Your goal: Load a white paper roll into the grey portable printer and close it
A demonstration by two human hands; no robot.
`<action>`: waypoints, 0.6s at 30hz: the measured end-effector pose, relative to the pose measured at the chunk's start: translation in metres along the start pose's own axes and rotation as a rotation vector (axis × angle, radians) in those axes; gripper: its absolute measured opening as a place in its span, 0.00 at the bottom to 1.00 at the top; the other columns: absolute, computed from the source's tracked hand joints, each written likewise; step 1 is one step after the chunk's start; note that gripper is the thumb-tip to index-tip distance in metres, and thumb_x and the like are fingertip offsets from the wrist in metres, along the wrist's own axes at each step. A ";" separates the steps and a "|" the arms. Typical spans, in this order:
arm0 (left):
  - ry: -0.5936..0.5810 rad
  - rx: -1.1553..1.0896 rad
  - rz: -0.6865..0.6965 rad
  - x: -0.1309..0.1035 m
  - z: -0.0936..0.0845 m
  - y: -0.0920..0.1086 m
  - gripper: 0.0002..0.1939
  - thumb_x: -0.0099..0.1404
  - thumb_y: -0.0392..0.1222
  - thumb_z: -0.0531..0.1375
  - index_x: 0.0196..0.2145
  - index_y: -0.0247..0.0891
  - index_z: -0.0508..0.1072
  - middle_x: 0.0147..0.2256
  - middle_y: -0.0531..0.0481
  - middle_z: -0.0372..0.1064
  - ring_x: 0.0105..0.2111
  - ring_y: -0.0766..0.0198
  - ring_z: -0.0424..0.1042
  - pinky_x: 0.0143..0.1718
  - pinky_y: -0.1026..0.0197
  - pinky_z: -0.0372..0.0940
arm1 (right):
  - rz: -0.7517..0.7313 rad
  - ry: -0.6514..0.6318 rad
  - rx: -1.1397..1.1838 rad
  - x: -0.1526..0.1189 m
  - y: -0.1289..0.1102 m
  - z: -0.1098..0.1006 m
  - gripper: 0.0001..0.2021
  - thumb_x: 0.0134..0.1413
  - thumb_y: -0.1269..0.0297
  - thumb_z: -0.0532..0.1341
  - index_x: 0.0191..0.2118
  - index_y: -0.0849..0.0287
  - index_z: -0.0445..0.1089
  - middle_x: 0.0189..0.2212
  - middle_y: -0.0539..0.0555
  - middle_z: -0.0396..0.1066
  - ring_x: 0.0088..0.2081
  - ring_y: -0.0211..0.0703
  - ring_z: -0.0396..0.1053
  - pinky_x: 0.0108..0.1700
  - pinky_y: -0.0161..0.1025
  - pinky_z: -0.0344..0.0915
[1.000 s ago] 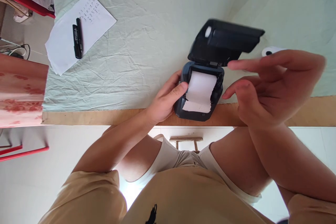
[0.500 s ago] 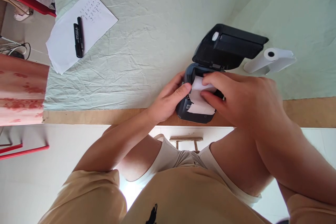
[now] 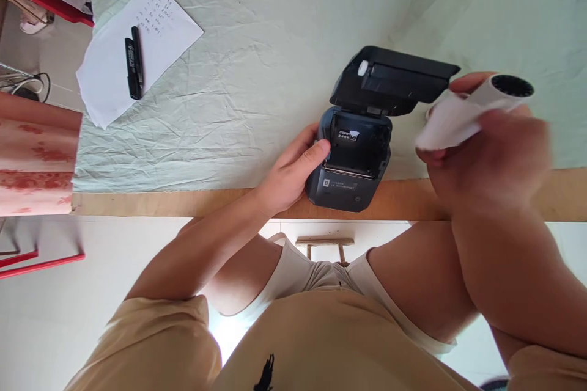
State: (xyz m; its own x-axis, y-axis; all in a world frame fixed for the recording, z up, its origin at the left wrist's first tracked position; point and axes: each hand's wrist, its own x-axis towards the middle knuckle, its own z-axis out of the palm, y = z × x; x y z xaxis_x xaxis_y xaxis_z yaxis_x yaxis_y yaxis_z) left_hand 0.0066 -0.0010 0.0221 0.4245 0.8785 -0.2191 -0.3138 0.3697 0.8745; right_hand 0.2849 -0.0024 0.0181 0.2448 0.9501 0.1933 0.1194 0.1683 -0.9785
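A small dark printer (image 3: pixel 342 192) lies near the table's front edge, its black lid (image 3: pixel 394 82) raised and its paper bay bare inside. My left hand (image 3: pixel 293 171) grips the printer's left side, thumb on the rim. To the right of the printer, my right hand (image 3: pixel 495 153), blurred by motion, holds a white paper roll (image 3: pixel 488 95) with a loose end hanging to the left. Another white roll is mostly hidden behind that hand and paper.
A written sheet of paper (image 3: pixel 160 61) with two black markers (image 3: pixel 134 67) on it lies at the upper left of the cloth-covered table (image 3: pixel 257 73). Part of another person shows at the top left corner, beside a red chair.
My right hand has moved right, out of the printer, with the white paper that was in the bay. My left hand remains on the printer, which has shifted slightly left.
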 end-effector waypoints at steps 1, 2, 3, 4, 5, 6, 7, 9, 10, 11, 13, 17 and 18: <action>0.007 0.007 -0.001 0.000 0.000 0.000 0.32 0.76 0.75 0.81 0.55 0.44 0.88 0.56 0.47 0.93 0.59 0.50 0.90 0.58 0.53 0.83 | 0.002 0.005 -0.034 -0.001 0.007 0.000 0.18 0.69 0.39 0.73 0.50 0.45 0.78 0.36 0.54 0.75 0.26 0.48 0.68 0.20 0.44 0.49; 0.015 0.014 -0.001 0.000 0.000 0.000 0.34 0.76 0.76 0.80 0.57 0.44 0.87 0.57 0.46 0.93 0.60 0.48 0.91 0.59 0.52 0.83 | -0.017 0.008 -0.074 -0.004 0.013 0.001 0.16 0.69 0.42 0.75 0.48 0.45 0.76 0.36 0.53 0.73 0.27 0.47 0.67 0.21 0.43 0.51; 0.019 0.022 0.000 -0.001 0.000 0.000 0.35 0.76 0.77 0.80 0.57 0.43 0.87 0.58 0.45 0.93 0.61 0.47 0.91 0.59 0.51 0.83 | -0.047 0.009 -0.118 -0.007 0.016 0.000 0.16 0.71 0.44 0.75 0.47 0.44 0.73 0.35 0.51 0.72 0.26 0.45 0.66 0.22 0.44 0.55; 0.019 0.030 -0.002 -0.001 0.000 0.000 0.35 0.76 0.77 0.80 0.57 0.43 0.87 0.59 0.44 0.93 0.61 0.46 0.91 0.59 0.50 0.83 | -0.091 0.003 -0.173 -0.011 0.017 -0.001 0.16 0.72 0.44 0.75 0.46 0.44 0.72 0.34 0.50 0.71 0.26 0.45 0.65 0.24 0.45 0.60; 0.018 0.035 -0.004 -0.001 0.000 0.000 0.35 0.76 0.78 0.79 0.56 0.43 0.87 0.59 0.44 0.93 0.61 0.45 0.91 0.58 0.49 0.83 | -0.144 -0.010 -0.240 -0.015 0.018 -0.003 0.16 0.74 0.43 0.75 0.46 0.44 0.72 0.34 0.49 0.72 0.27 0.46 0.67 0.27 0.47 0.66; 0.016 0.037 -0.006 -0.001 0.000 0.000 0.35 0.75 0.78 0.79 0.55 0.43 0.87 0.58 0.44 0.93 0.60 0.44 0.91 0.57 0.49 0.83 | -0.194 -0.030 -0.321 -0.018 0.017 -0.006 0.16 0.76 0.42 0.74 0.46 0.44 0.73 0.35 0.50 0.75 0.30 0.48 0.71 0.32 0.50 0.71; 0.015 0.037 -0.009 -0.001 0.000 0.000 0.35 0.75 0.79 0.79 0.54 0.43 0.87 0.58 0.44 0.93 0.60 0.44 0.91 0.57 0.48 0.83 | -0.247 -0.049 -0.415 -0.019 0.015 -0.009 0.15 0.78 0.41 0.73 0.47 0.45 0.75 0.37 0.52 0.78 0.34 0.52 0.76 0.37 0.54 0.77; 0.014 0.033 -0.010 -0.001 0.000 0.000 0.35 0.74 0.79 0.80 0.53 0.43 0.86 0.57 0.43 0.93 0.58 0.43 0.91 0.55 0.48 0.83 | -0.325 -0.083 -0.569 -0.018 0.013 -0.017 0.16 0.78 0.39 0.73 0.49 0.45 0.78 0.41 0.55 0.84 0.43 0.59 0.84 0.46 0.59 0.83; 0.014 0.031 -0.007 -0.001 0.000 0.000 0.35 0.74 0.79 0.80 0.52 0.43 0.86 0.56 0.43 0.93 0.58 0.44 0.91 0.54 0.49 0.83 | -0.338 -0.102 -0.612 -0.017 0.013 -0.020 0.17 0.77 0.38 0.74 0.50 0.45 0.79 0.44 0.56 0.86 0.46 0.61 0.86 0.48 0.60 0.84; 0.014 0.029 -0.003 0.000 0.000 0.000 0.35 0.74 0.79 0.80 0.52 0.43 0.86 0.56 0.43 0.93 0.58 0.44 0.91 0.55 0.49 0.83 | -0.339 -0.123 -0.640 -0.015 0.014 -0.023 0.18 0.75 0.38 0.75 0.52 0.45 0.79 0.45 0.57 0.87 0.47 0.62 0.86 0.49 0.60 0.84; 0.010 0.022 0.004 0.000 0.000 -0.001 0.35 0.74 0.79 0.80 0.53 0.43 0.87 0.57 0.43 0.93 0.59 0.44 0.91 0.57 0.49 0.84 | -0.315 -0.146 -0.672 -0.012 0.017 -0.025 0.19 0.72 0.42 0.78 0.56 0.44 0.79 0.49 0.57 0.88 0.46 0.59 0.86 0.49 0.57 0.84; 0.004 0.019 -0.003 0.001 -0.001 -0.002 0.37 0.74 0.79 0.80 0.57 0.43 0.87 0.61 0.42 0.93 0.63 0.41 0.91 0.63 0.45 0.85 | -0.241 -0.183 -0.745 -0.015 0.023 -0.020 0.21 0.73 0.52 0.75 0.67 0.41 0.78 0.52 0.56 0.91 0.43 0.58 0.87 0.45 0.53 0.83; 0.002 0.022 -0.004 0.001 -0.001 -0.002 0.37 0.74 0.79 0.80 0.58 0.43 0.87 0.61 0.42 0.93 0.64 0.41 0.91 0.63 0.45 0.85 | -0.241 -0.198 -0.753 -0.017 0.023 -0.019 0.23 0.72 0.53 0.76 0.68 0.41 0.78 0.52 0.56 0.91 0.43 0.59 0.87 0.44 0.53 0.83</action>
State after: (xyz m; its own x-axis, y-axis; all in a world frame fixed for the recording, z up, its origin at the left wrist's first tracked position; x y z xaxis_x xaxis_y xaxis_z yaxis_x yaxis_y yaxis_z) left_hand 0.0067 -0.0007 0.0197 0.4240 0.8776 -0.2237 -0.2934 0.3668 0.8828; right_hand 0.3018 -0.0192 -0.0060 -0.0369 0.9510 0.3071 0.7790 0.2199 -0.5872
